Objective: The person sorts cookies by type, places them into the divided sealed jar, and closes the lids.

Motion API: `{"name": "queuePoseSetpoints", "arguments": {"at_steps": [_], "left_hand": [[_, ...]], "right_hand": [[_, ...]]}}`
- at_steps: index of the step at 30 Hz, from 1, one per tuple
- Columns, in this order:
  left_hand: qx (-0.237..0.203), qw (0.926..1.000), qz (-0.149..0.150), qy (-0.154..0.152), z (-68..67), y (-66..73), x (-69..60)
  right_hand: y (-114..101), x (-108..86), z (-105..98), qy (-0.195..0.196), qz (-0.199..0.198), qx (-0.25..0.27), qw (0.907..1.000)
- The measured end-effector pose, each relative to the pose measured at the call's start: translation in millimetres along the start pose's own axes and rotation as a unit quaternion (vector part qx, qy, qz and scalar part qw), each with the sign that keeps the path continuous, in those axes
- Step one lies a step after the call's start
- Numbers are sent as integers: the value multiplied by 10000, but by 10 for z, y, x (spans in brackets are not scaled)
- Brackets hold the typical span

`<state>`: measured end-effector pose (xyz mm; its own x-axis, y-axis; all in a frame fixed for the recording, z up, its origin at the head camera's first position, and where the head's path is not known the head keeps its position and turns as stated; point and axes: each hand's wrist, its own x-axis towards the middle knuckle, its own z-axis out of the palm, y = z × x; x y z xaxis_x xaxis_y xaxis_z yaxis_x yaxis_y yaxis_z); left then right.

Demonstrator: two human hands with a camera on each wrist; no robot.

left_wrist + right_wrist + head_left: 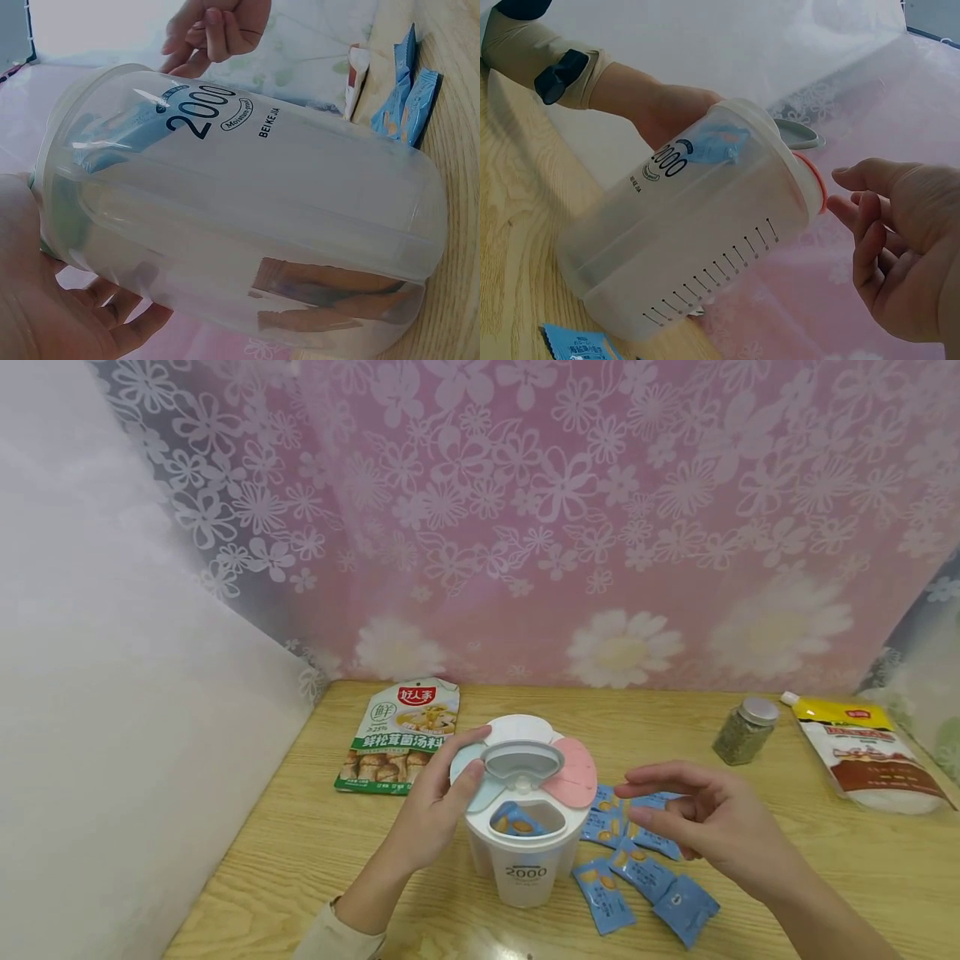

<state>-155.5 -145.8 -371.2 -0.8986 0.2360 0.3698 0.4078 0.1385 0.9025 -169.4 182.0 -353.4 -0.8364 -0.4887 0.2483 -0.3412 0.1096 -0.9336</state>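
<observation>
A frosted upright container (524, 887) is gripped at its lid (576, 772) by the left hand (429, 808) on a wooden table (277, 868).
Near the table's back left corner, a green-and-white pouch (405, 735) is laid flat. To its right, the lid's left side is held by the left hand, its thumb rested on top. The container is stood between the table's left edge and the scattered blue packets (604, 897); its grey flap (522, 762) is raised, and blue wrapping (514, 820) is seen in the front compartment. Above the scattered packets, beside the lid, the right hand (723, 827) is held with fingers curved and a narrow gap between thumb and fingertips. A glass jar (742, 735) is placed near the back edge, and a yellow-topped bag (873, 752) near the back right corner.
</observation>
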Motion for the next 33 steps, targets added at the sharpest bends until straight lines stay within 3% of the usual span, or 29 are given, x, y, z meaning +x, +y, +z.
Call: {"name": "queuePoseSetpoints", "arguments": {"at_steps": [7, 14, 29, 33], "left_hand": [[-32, 10000, 22, -4, -1, -11, -4], [-6, 10000, 28, -9, -8, -7, -2], [52, 9999, 61, 60, 0, -20, -4], [66, 9999, 53, 61, 1, -25, -2]], "right_hand": [[124, -45, -83, -167, -7, 41, 9999], [286, -47, -125, -14, 91, -195, 9998], [748, 48, -408, 441, 957, -705, 9919], [859, 43, -475, 453, 982, -753, 9913]]}}
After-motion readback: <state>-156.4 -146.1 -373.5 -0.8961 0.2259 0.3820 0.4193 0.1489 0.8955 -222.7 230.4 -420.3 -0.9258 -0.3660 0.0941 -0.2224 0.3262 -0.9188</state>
